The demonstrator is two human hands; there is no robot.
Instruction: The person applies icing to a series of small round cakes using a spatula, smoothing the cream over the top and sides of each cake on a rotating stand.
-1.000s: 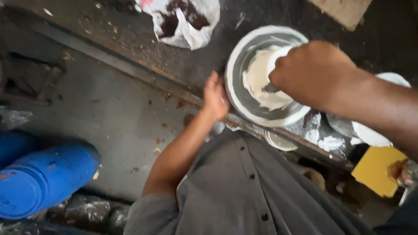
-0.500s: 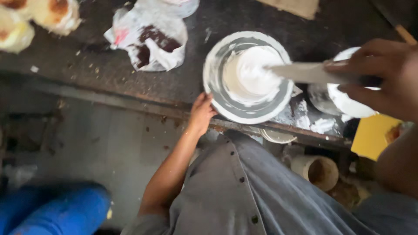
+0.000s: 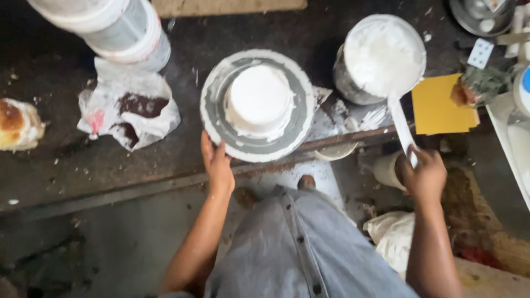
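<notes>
Cake, small, round and coated white, sits at the centre of a grey turntable on the dark bench, close to the bench's near edge. White smears ring the turntable's outer band. Central placement would keep the cake even under rotation, in my judgement.

Left hand rests at the turntable's near-left rim, fingers laid flat against the edge and partly curled over it, thumb alongside. This reads as a hold to steady or turn the disc, not to lift it.

Right hand is closed around the handle end of a white-coated spatula. The blade tip reaches into a metal bowl full of white icing, just right of the turntable. Bowl placement keeps the icing within one short reach of the cake.

Outward: a yellow card lies right of the bowl. A crumpled plastic bag with dark contents lies left of the turntable, a white tub behind it, and a browned bun at the far left. Icing streaks mark the bench between turntable and bowl.
</notes>
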